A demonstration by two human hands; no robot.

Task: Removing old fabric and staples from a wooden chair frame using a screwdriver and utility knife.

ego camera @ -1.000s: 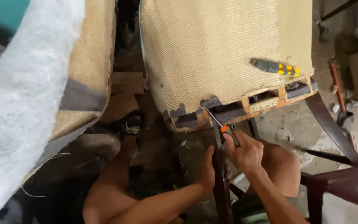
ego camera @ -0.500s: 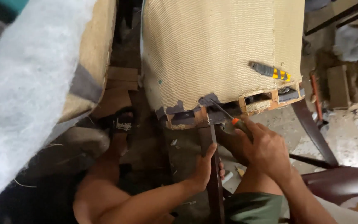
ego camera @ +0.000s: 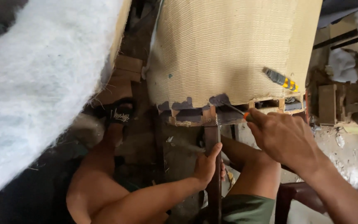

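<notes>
Risk: right hand (ego camera: pixel 284 139), fisted on the screwdriver (ego camera: pixel 235 110) prying at the chair (ego camera: pixel 224 49)'s torn lower edge, could slip off toward the left hand (ego camera: pixel 208 166) gripping the chair leg (ego camera: pixel 213 141) just below.

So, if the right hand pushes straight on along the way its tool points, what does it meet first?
The right hand aims its screwdriver up and to the left. First in that line is the dark torn fabric edge on the chair frame, where the tip seems already to touch; depth is unclear.
</notes>
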